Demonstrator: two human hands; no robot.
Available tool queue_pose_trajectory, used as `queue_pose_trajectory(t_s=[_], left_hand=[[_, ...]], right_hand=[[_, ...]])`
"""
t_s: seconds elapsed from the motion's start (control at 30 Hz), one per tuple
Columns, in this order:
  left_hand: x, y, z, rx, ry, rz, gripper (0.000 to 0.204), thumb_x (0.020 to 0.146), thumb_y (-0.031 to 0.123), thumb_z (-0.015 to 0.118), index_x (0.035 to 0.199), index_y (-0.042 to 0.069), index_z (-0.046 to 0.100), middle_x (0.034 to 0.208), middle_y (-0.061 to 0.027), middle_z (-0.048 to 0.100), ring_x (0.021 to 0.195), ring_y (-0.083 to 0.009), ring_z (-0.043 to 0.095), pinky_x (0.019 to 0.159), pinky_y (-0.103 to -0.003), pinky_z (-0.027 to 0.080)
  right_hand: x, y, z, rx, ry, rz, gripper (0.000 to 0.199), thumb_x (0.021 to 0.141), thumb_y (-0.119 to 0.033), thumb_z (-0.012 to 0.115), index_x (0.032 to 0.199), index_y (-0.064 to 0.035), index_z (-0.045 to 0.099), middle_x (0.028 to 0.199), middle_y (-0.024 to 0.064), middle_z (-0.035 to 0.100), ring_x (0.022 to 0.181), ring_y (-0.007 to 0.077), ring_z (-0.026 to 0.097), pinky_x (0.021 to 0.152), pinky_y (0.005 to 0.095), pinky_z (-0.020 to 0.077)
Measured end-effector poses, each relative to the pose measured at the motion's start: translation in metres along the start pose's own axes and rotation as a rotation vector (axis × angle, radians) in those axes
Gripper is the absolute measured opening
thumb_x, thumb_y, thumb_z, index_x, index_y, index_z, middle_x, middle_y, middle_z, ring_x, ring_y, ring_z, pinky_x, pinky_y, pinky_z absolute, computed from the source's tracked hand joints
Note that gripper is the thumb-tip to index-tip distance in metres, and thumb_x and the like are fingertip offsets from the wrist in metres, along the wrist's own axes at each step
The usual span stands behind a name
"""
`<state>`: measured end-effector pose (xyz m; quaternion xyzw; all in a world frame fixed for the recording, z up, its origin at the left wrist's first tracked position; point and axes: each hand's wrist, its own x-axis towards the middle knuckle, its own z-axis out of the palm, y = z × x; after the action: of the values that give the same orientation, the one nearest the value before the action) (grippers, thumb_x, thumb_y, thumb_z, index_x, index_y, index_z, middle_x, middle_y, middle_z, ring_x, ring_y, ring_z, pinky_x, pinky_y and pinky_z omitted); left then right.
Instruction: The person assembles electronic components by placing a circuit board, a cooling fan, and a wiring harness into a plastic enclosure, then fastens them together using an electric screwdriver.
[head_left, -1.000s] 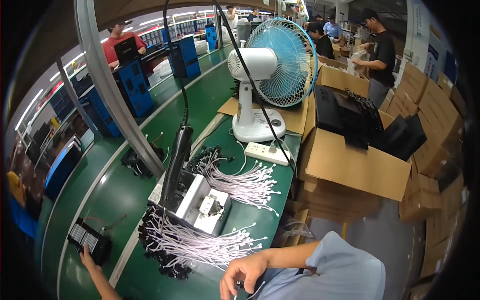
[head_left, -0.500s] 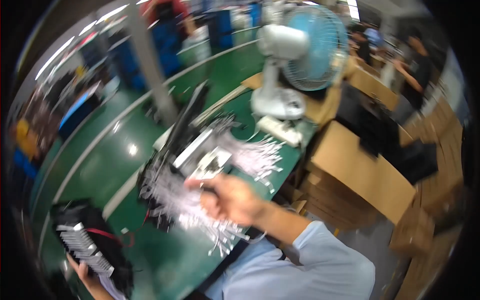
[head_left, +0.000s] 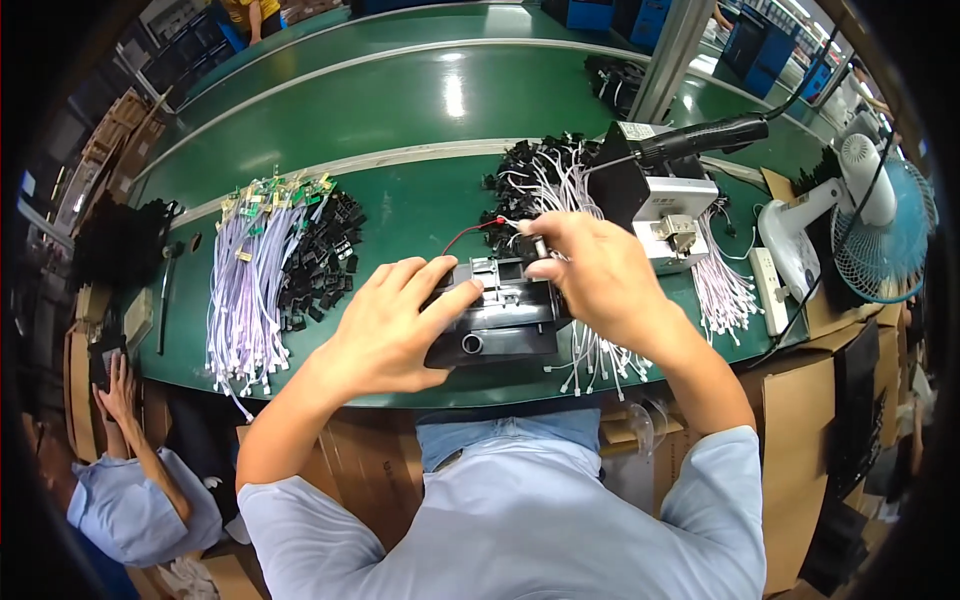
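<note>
A black block-shaped fixture (head_left: 505, 343) with silver metal parts on top lies on the green bench in front of me. My left hand (head_left: 405, 315) grips its left side, the thumb reaching onto the metal parts. At its upper right corner, the thumb and forefinger of my right hand (head_left: 600, 270) are pinched together by a small silver cylinder (head_left: 541, 247); whatever lies between the fingertips is mostly hidden. A red wire (head_left: 467, 234) arches from behind the fixture to a spot beside the right fingertips. White cables with small connectors (head_left: 600, 360) lie beneath and beside the right hand.
Left on the bench lie a bundle of pale cables (head_left: 245, 290) and a heap of black plastic pieces (head_left: 322, 262). A white-and-black box (head_left: 672, 205), a power strip (head_left: 768, 290) and a fan (head_left: 880, 230) stand right. Another person (head_left: 140, 490) sits at lower left.
The view has swung left and steadied. My right hand has gone from the cables by the white box to the fixture, where my left hand is now plainly seen.
</note>
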<state>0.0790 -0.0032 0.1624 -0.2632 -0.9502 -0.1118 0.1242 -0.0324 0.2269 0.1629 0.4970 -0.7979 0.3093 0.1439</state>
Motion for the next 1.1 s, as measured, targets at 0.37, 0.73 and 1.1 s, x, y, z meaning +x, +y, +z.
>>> queue_pose_trajectory(t_s=[0.37, 0.73, 1.1], left_hand=[[-0.002, 0.004, 0.005, 0.013, -0.011, 0.012, 0.094, 0.049, 0.037, 0.086, 0.129, 0.005, 0.048, 0.124, -0.0185, 0.05, 0.104, -0.0351, 0.052, 0.086, -0.045, 0.043], [-0.001, 0.016, 0.003, -0.012, -0.134, -0.099, 0.11, 0.053, 0.043, 0.085, 0.145, 0.011, 0.034, 0.117, -0.0173, 0.049, 0.102, -0.031, 0.049, 0.084, -0.042, 0.038], [-0.074, -0.199, -0.012, 0.03, 0.02, -0.494, 0.013, 0.073, 0.006, 0.064, 0.085, 0.007, 0.069, 0.088, -0.0128, 0.06, 0.09, -0.0322, 0.057, 0.078, -0.044, 0.046]], right_hand=[[0.004, -0.019, 0.013, 0.125, -0.093, 0.253, 0.029, 0.073, -0.02, 0.078, 0.093, -0.0026, 0.065, 0.082, 0.0103, 0.064, 0.077, 0.0284, 0.058, 0.068, 0.0361, 0.0455], [-0.007, -0.026, 0.019, 0.258, -0.047, 0.329, 0.031, 0.071, -0.002, 0.07, 0.101, 0.001, 0.065, 0.103, 0.0155, 0.067, 0.096, 0.0285, 0.063, 0.087, 0.0342, 0.0472], [-0.009, -0.026, 0.022, 0.254, -0.054, 0.342, 0.031, 0.071, -0.001, 0.068, 0.102, 0.0029, 0.064, 0.099, 0.0142, 0.066, 0.095, 0.0262, 0.062, 0.087, 0.0334, 0.0453]])
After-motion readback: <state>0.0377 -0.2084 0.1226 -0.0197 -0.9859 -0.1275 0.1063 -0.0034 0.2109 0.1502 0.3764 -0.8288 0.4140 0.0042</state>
